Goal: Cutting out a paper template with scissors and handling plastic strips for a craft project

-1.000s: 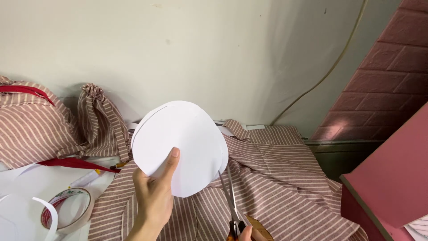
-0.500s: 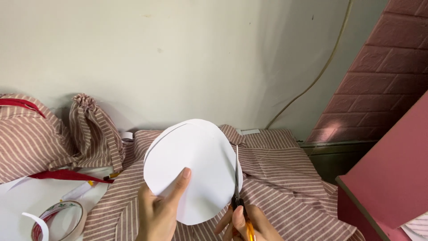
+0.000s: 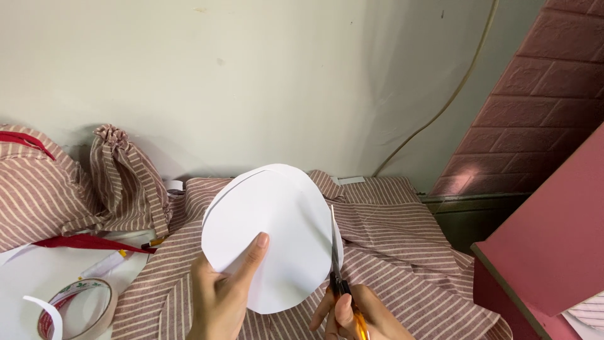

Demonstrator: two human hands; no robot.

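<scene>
My left hand [image 3: 226, 293] holds up a round white paper piece [image 3: 270, 233], thumb pressed on its front face. A thin trimmed strip curls off its top left edge. My right hand [image 3: 355, 315] grips orange-handled scissors [image 3: 336, 267], whose blades point upward along the paper's right edge, cutting into it. Both hands are low in the head view, over red-and-white striped fabric [image 3: 402, 252].
A striped drawstring bag [image 3: 123, 179] and a striped cushion with red trim [image 3: 31, 189] sit at left. A roll of tape [image 3: 78, 308] lies on white paper at bottom left. A pink board [image 3: 547, 252] juts in at right below a brick-patterned wall.
The paper circle has shifted right and lower in view. The scissors have come up from below and now cut along its right edge.
</scene>
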